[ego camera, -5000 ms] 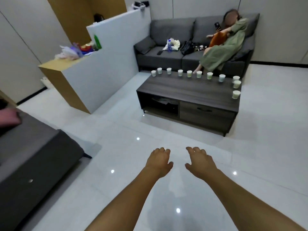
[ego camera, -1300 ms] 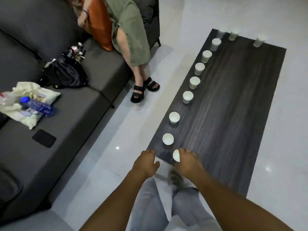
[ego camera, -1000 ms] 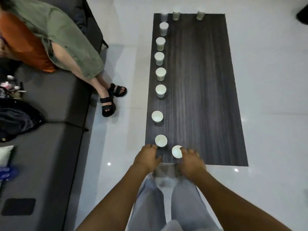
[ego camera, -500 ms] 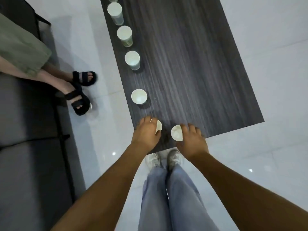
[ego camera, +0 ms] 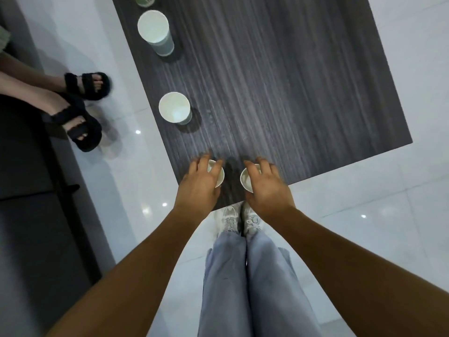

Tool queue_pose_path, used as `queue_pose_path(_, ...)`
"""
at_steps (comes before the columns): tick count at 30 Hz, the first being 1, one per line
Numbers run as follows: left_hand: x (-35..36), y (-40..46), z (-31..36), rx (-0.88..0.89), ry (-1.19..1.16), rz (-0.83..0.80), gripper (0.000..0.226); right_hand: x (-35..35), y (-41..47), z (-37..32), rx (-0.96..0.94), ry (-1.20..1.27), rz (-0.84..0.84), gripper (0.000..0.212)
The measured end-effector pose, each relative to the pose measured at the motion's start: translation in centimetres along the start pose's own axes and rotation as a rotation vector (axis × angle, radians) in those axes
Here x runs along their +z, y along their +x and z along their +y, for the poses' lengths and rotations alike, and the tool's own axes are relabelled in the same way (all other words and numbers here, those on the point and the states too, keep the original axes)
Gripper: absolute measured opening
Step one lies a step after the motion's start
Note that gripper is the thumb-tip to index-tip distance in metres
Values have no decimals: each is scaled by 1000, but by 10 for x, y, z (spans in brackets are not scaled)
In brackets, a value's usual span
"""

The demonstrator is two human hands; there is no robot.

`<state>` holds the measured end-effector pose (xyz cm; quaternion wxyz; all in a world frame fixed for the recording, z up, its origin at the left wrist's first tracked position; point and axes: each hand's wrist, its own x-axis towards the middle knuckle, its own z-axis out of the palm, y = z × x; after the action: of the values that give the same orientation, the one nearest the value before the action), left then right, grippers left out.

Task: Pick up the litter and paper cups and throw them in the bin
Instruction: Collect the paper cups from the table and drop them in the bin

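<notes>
Dark wooden tabletop fills the upper view, grey sofa along the left. Two sandalled feet sit beside the table's left edge. Down at the near edge, left hand curls round one paper cup, right hand curls round a second cup. Two more cups up the left edge: third cup, fourth cup.

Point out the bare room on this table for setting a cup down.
Bare: the dark table right of the cup row, out to its right edge. Crowded: the left edge, and the near edge where left hand and right hand hold cups.
</notes>
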<state>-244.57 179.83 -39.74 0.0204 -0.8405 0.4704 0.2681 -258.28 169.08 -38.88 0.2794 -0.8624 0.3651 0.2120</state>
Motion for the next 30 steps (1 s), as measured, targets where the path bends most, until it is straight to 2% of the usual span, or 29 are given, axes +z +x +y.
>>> queue_pose_path(6, -33, -13, 16, 27, -22, -65, 60, -28, -29, -5, 50, 37, 24, 67)
queue_pose_path(11, -104, -24, 50, 112, 9, -96, 57, -84, -74, -14, 136, 124, 85, 63)
queue_pose_path(17, -197, -32, 125, 254, 52, -81, 52, -163, -132, -6, 262, 249, 217, 66)
queue_pose_path(23, -261, -26, 222, 357, 87, -106, 63, -239, -183, 50, 381, 307, 341, 67)
queue_pose_path(30, -286, -2, 366, 484, 149, -85, 62, -316, -232, 171, 470, 344, 441, 70)
